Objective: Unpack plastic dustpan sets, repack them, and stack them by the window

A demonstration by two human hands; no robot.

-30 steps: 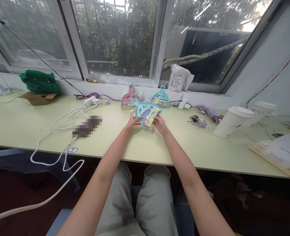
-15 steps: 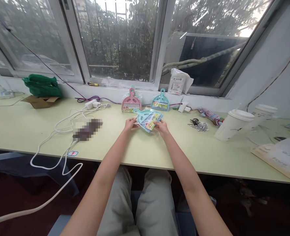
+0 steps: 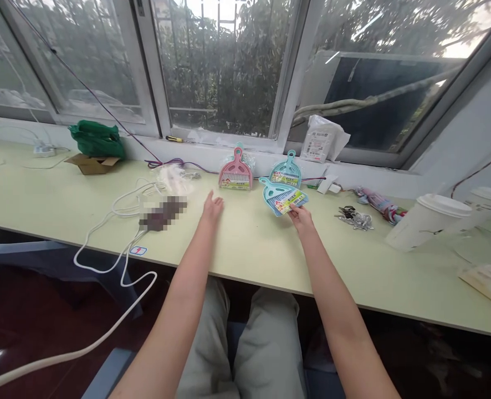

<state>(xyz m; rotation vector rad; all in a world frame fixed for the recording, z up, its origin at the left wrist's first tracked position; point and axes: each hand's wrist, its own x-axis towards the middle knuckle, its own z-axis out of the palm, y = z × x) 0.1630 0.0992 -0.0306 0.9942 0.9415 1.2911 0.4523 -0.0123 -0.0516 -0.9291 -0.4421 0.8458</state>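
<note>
A turquoise dustpan with a blue-bristled brush (image 3: 274,200) and a yellow card label is in my right hand (image 3: 300,217), which pinches its lower right edge just above the table. My left hand (image 3: 213,207) holds nothing; its fingers are apart, reaching forward over the table. A pink dustpan set (image 3: 236,174) leans against the wall ahead of my left hand, with clear film and turquoise handles behind it. Another turquoise dustpan set (image 3: 287,170) leans there to the right, just behind the held one. Left of the pink set lies a blurred, see-through plastic wrapper (image 3: 174,180).
White cables (image 3: 85,235) and a blurred-out dark object (image 3: 163,214) lie left. Farther left, a green bag (image 3: 96,139) rests on a cardboard box (image 3: 91,164). Keys (image 3: 356,218), a folded umbrella (image 3: 379,204) and lidded white cups (image 3: 430,220) stand or lie right.
My left hand has let go of the dustpan set and moved left. My right hand has carried the set right. A see-through wrapper now appears over the white plugs. The view has shifted left.
</note>
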